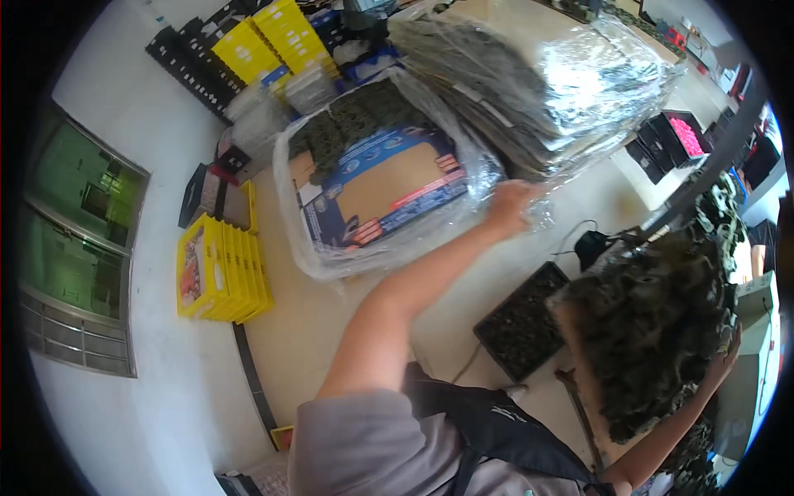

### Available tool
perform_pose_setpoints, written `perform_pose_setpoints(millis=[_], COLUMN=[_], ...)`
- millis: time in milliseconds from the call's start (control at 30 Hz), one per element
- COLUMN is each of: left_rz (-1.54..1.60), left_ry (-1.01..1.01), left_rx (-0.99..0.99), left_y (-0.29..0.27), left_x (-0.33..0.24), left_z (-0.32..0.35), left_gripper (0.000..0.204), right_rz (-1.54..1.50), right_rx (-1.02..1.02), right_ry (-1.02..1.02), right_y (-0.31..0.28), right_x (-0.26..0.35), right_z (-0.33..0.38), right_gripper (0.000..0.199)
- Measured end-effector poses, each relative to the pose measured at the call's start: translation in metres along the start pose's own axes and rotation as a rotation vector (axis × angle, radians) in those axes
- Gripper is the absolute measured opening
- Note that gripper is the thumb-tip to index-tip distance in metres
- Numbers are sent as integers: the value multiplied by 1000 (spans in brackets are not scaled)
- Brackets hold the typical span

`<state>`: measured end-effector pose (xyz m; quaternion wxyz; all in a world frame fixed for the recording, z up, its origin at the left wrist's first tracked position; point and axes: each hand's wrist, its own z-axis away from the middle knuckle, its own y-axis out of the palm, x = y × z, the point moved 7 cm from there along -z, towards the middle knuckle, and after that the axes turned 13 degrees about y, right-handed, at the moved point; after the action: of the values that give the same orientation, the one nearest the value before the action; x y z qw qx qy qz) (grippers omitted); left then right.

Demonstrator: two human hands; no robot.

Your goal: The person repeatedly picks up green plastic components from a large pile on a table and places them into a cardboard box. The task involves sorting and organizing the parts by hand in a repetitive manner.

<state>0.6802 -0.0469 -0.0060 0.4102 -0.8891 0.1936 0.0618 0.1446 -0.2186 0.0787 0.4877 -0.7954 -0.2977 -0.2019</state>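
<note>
My left arm reaches forward, with my left hand (514, 208) blurred beside loose clear plastic film (542, 219) at the front corner of a wrapped stack. Whether its fingers grip the film cannot be made out. At the right, my right hand (726, 355) rests along the outer edge of a heap of dark green camouflage-patterned pieces (653, 331), its visible fingers stretched out. Bare brown board (579, 339) shows along the heap's left side; the heap is partly blurred. A large plastic-lined box (285, 194) ahead of me holds similar pieces (364, 124) and a printed cardboard sheet (397, 186).
A black tray (523, 322) of dark pieces sits on the floor between my arms. Left stand stacked yellow crates (223, 269) by the wall. The film-wrapped stack (529, 91) fills the back; yellow and black crates (273, 41) rise behind. A grey-white machine (748, 372) is far right.
</note>
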Motion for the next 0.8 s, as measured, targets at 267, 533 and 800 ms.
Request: perform_pose_setpoints(millis=[267,533,800], left_rz=[-279,77,-125], left_ry=[-645,-1371,-1383], left_rx=[263,-85,396], left_y=[-231,-286,-291], left_x=[219,366,449], left_z=[329,639,627], left_gripper=[45,37,47], right_rz=[-399,-712,-506], right_rx=[1181,1877,1614], right_ry=[72,774,1273], right_y=[259,570,806], right_x=[367,462,424], right_z=[256,458,579], right_gripper=[36,33,32])
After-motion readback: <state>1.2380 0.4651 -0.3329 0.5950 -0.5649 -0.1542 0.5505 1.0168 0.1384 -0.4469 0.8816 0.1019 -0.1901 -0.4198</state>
